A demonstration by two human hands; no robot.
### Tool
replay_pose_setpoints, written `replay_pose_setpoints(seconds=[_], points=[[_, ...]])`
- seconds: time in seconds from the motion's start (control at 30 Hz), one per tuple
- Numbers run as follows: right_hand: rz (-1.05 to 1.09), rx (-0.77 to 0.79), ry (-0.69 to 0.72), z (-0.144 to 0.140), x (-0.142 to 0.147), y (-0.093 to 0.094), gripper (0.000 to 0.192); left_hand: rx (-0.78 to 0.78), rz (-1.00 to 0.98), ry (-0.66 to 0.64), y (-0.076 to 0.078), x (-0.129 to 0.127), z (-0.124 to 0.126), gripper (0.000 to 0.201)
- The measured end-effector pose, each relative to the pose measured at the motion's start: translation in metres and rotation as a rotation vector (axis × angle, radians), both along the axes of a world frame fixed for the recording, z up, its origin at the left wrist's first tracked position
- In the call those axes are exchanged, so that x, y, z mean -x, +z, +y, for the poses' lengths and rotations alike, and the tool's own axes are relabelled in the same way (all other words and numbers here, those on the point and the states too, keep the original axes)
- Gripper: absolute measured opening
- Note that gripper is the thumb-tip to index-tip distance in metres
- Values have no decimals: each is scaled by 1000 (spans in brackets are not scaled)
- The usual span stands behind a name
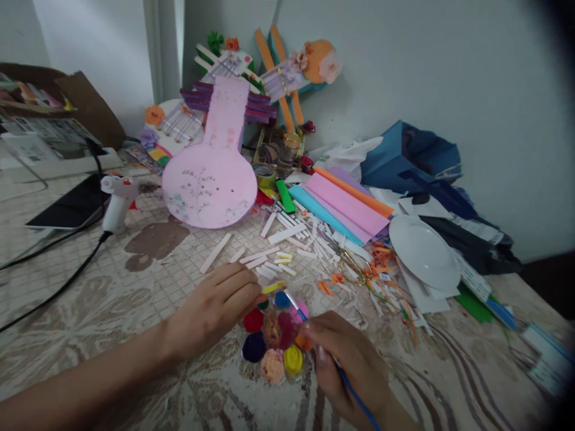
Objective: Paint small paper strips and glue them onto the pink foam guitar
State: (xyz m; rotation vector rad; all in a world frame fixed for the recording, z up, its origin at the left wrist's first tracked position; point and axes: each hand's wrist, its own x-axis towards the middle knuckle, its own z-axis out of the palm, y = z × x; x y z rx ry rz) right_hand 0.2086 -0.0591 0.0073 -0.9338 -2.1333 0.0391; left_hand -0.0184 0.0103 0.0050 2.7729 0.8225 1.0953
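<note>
Right hand [348,365], low in the frame just right of centre, is gripping a blue brush [354,392] in closed fingers, and we are seeing its tip reaching up and left over the paint palette [274,338]. We are watching the left hand [215,311] lying just left of the palette, fingers curled loosely and pinching a small yellow strip [273,287] at the palette's upper edge. The palette is sitting on the patterned surface [135,299] at lower centre, between both hands, its wells showing red, purple, yellow, orange, blue and pink.

Above the hands, white paper strips [278,239] are lying scattered across the middle of the frame. A pink guitar-shaped cutout [211,179] is leaning at upper centre, with a glue gun [117,200] to its left. Coloured paper sheets [345,200] are lying right of centre, and a white plate [422,251] is resting further right, beside scissors [353,263].
</note>
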Motion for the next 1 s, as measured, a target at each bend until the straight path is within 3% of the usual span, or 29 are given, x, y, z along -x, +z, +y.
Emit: replay_pose_setpoints(seconds=[0.27,0.67,1.0], points=[[-6,37,9,-3,-4,-6,40,19,7,-9,3,-1,0,7],[23,52,-30,-1,1,2,37,14,26,13,5,0,-1,11],[17,91,78,-4,2,0,36,6,23,-16,4,0,-2,12]])
